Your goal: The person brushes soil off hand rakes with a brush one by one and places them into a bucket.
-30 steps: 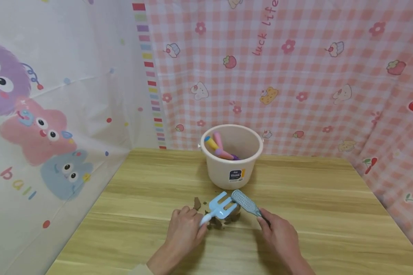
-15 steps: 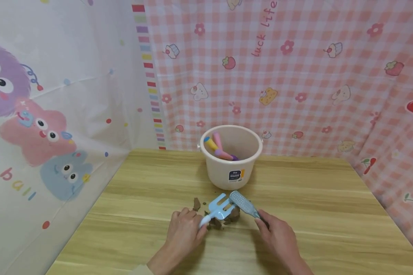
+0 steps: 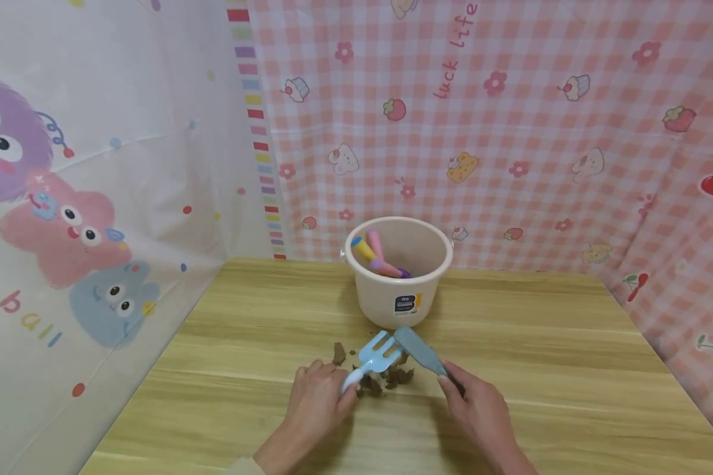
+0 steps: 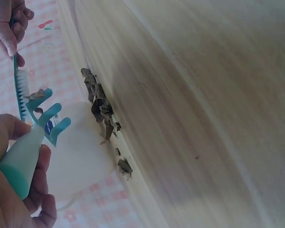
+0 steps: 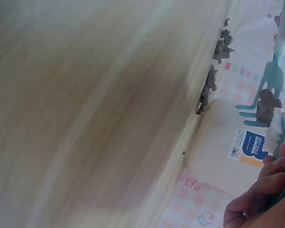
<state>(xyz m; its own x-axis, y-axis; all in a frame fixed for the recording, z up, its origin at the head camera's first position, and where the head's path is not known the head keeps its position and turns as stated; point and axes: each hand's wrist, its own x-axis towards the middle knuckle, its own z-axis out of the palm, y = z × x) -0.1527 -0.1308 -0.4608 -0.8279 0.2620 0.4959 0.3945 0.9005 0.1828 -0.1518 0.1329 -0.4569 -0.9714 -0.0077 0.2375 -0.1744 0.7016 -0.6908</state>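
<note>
My left hand (image 3: 317,402) grips the white handle of a light blue hand fork (image 3: 379,356), held above the table. With my right hand (image 3: 481,409) I hold a blue-grey brush (image 3: 418,349), its white bristles (image 4: 23,88) turned toward the fork's tines. A brown clump (image 5: 267,107) clings to the fork beside the bristles, seen in the right wrist view. Below the tools, broken brown clumps (image 3: 399,378) that look like soil or clay lie on the wood-patterned table. Whether the bristles touch the tines is hard to tell.
A cream bucket (image 3: 392,300) stands just behind the tools, with pink and yellow handles (image 3: 365,249) of several things inside. A separate brown piece (image 3: 339,354) lies left of the fork. Patterned cloths (image 3: 511,132) hang at the back and both sides.
The brush has tilted in my right hand, so its back catches the light differently, and its head has shifted slightly left. The fork has tilted a little; my left hand stays nearly in place.
</note>
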